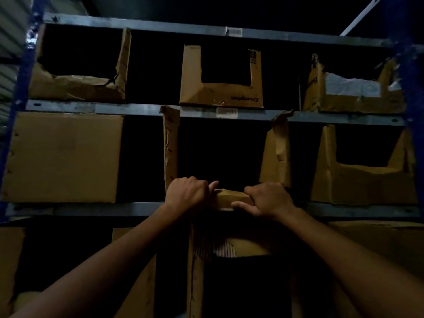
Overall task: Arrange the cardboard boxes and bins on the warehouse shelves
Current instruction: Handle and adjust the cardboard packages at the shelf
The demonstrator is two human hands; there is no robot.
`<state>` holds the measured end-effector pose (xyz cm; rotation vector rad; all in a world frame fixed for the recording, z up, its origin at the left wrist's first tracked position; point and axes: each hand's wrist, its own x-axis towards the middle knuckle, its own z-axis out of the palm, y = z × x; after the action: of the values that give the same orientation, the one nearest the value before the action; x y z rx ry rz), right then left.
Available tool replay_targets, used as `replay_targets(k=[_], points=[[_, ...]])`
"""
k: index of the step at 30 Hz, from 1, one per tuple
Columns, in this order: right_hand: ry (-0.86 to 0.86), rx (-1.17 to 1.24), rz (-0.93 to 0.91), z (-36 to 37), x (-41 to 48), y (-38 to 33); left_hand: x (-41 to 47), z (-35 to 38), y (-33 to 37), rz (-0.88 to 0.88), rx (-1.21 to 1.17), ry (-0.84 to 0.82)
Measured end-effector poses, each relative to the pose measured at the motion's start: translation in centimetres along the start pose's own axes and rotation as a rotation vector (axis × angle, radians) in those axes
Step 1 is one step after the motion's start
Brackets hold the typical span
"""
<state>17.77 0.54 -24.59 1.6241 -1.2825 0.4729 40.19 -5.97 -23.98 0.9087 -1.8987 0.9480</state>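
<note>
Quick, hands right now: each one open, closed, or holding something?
Left hand: closed, grip on the front lip of the cut-open cardboard bin.
Right hand: closed, grip on the same lip.

This is a dim warehouse or storeroom. A steel rack (91, 208) with blue uprights (21, 88) carries rows of cut-open cardboard bins (220, 95) and a closed box (62, 157). Small labels (227, 112) sit on the grey beams (344, 119). A corrugated wall (9, 31) shows at far left.
</note>
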Motion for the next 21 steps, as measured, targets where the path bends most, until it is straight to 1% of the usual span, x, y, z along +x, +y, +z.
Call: replay_targets(k=[4, 8, 11, 16, 19, 21], points=[[-0.123, 0.051, 0.115, 3.1, 2.1, 0.1, 0.5, 2.8, -0.7, -0.059, 0.006, -0.087], [-0.195, 0.106, 0.157, 6.0, 3.9, 0.4, 1.9, 5.7, -1.6, -0.054, 0.104, -0.057], [-0.246, 0.151, 0.174, 7.0, 4.9, 0.9, 2.9, 7.3, -2.2, -0.049, 0.143, -0.068], [-0.261, 0.156, 0.186, 8.6, 6.4, 1.3, 4.0, 9.9, -2.9, -0.117, 0.127, -0.069], [-0.272, 0.194, 0.192, 9.6, 6.9, 1.4, 4.5, 11.1, -3.0, -0.146, 0.065, -0.117], [-0.266, 0.223, 0.207, 9.8, 6.9, 1.3, 4.5, 11.3, -2.9, -0.149, 0.019, -0.110]])
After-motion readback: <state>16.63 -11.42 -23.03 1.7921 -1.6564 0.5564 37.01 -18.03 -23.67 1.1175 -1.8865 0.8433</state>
